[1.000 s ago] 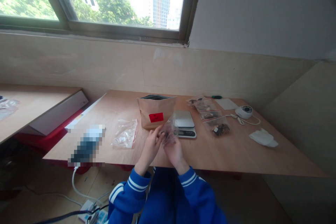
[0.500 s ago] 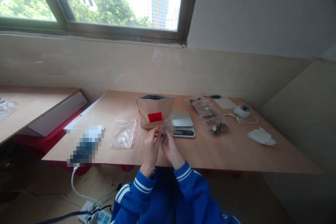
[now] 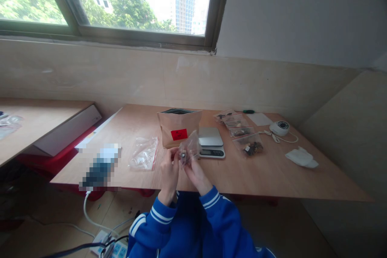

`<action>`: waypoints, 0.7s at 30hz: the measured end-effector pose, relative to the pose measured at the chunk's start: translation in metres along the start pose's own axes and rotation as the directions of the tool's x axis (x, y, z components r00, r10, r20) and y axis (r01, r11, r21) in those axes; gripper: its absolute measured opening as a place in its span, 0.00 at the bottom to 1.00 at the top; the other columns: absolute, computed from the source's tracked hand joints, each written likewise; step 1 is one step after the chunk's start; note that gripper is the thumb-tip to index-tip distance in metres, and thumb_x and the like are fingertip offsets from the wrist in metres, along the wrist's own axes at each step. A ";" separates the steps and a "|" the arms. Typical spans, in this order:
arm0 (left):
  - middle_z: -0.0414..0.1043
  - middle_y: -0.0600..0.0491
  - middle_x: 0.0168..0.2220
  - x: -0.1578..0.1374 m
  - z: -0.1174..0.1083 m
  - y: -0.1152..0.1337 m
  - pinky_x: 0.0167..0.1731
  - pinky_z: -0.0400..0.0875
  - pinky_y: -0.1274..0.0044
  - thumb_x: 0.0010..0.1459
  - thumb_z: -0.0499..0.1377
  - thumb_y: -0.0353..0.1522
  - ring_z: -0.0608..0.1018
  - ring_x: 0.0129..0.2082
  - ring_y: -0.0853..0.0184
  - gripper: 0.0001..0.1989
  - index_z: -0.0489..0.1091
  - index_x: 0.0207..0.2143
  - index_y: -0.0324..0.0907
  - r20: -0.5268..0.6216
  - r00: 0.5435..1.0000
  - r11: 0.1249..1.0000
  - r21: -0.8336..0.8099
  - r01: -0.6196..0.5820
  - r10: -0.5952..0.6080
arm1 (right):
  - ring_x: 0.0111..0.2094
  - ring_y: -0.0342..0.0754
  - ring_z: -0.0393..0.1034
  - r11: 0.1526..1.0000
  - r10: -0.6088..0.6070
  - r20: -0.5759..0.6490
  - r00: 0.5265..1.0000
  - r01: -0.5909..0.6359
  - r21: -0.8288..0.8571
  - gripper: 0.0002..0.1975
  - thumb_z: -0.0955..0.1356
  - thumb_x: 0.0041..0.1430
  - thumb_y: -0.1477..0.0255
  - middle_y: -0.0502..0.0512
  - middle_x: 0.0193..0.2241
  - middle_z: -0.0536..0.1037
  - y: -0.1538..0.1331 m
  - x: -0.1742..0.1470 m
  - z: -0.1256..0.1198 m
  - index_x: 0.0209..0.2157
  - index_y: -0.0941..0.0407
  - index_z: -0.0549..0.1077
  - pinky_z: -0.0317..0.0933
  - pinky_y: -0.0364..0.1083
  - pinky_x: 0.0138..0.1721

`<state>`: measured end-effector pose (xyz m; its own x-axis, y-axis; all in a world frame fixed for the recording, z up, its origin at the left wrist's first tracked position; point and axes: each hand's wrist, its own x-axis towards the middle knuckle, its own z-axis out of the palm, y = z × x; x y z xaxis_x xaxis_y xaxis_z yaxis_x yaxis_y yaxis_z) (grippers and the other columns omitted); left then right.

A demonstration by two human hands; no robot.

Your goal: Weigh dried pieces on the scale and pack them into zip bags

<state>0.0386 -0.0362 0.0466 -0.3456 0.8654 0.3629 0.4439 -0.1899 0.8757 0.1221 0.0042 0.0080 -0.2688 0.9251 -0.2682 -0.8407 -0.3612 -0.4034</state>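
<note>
A clear plastic bag [image 3: 191, 145] with small dark and metallic parts at its lower end is held between my two hands, above the table's front edge. My left hand [image 3: 169, 168] pinches the bag from the left, close to the parts. From below and the right, my right hand [image 3: 196, 172] grips it, its fingers partly hidden by the plastic. Just behind stands an open brown paper pouch [image 3: 169, 129] with a red label. A silver and white digital scale [image 3: 211, 138] sits to the right of the bag.
An empty-looking clear zip bag [image 3: 143, 154] lies left of my hands. Several filled zip bags [image 3: 248, 145], a white dome camera [image 3: 279, 128] and a crumpled white cloth [image 3: 301, 157] lie on the right. A pixelated dark device [image 3: 99, 169] with a white cable is at the left edge.
The clear bag has turned and come up into fuller view, showing the parts inside. My left hand has shifted slightly left and down; my right hand stays nearly in place.
</note>
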 end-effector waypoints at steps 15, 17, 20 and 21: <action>0.73 0.50 0.37 -0.005 0.005 -0.008 0.43 0.74 0.68 0.54 0.61 0.36 0.77 0.39 0.64 0.11 0.67 0.38 0.40 0.181 0.982 0.962 -0.254 0.101 -0.055 | 0.37 0.45 0.72 0.970 -0.142 0.018 0.990 0.142 -0.198 0.11 0.74 0.49 0.65 0.51 0.33 0.77 0.009 0.001 -0.009 0.32 0.55 0.75 0.67 0.44 0.41; 0.72 0.51 0.36 -0.004 0.001 -0.005 0.43 0.73 0.69 0.54 0.61 0.37 0.77 0.39 0.65 0.12 0.67 0.37 0.40 0.164 0.984 0.952 -0.286 0.110 -0.065 | 0.37 0.45 0.71 0.964 -0.158 0.019 0.987 0.159 -0.211 0.13 0.75 0.46 0.64 0.51 0.33 0.77 0.009 0.003 -0.010 0.33 0.55 0.75 0.67 0.43 0.40; 0.70 0.52 0.35 -0.003 -0.005 -0.003 0.41 0.73 0.70 0.52 0.62 0.38 0.76 0.38 0.65 0.12 0.66 0.35 0.41 0.130 0.986 0.926 -0.347 0.147 -0.108 | 0.31 0.42 0.70 0.976 -0.135 -0.023 0.991 0.129 -0.175 0.15 0.77 0.42 0.64 0.49 0.31 0.77 0.006 0.004 -0.011 0.32 0.55 0.75 0.66 0.41 0.33; 0.70 0.52 0.34 -0.003 -0.008 -0.004 0.41 0.72 0.71 0.51 0.63 0.38 0.76 0.38 0.65 0.13 0.65 0.35 0.41 0.117 0.984 0.911 -0.378 0.167 -0.132 | 0.29 0.41 0.69 0.979 -0.124 -0.037 0.992 0.116 -0.165 0.15 0.77 0.42 0.65 0.48 0.29 0.76 0.004 0.004 -0.011 0.32 0.55 0.75 0.65 0.40 0.30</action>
<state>0.0319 -0.0419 0.0447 -0.3017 0.9313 0.2042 0.0344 -0.2034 0.9785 0.1232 0.0052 -0.0045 -0.1451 0.9576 -0.2488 -0.7769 -0.2660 -0.5707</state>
